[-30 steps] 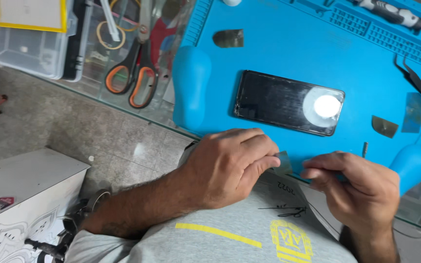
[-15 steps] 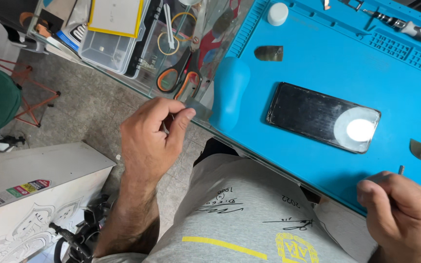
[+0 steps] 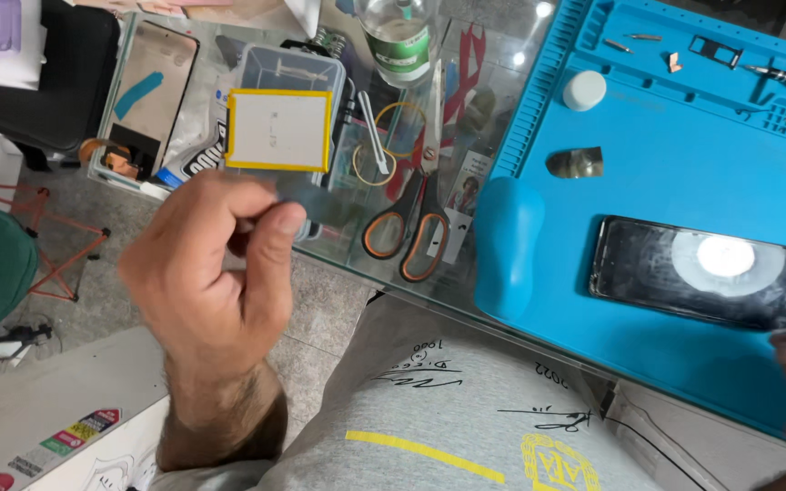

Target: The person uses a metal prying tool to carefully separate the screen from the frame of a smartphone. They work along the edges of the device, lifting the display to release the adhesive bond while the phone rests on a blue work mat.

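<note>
Single head view, looking steeply down, close over blue mat [image 3: 684, 300] and glass table [image 3: 338, 245] edge.

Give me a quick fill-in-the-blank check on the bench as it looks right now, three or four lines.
1. The phone lies screen-up on the ____ mat.
2. The scissors on the glass table have ____ handles.
3. The raised left hand is off the mat, on the side where the ____ lie.
4. The white round cap sits on the ____.

Missing words: blue; orange; scissors; mat
</note>
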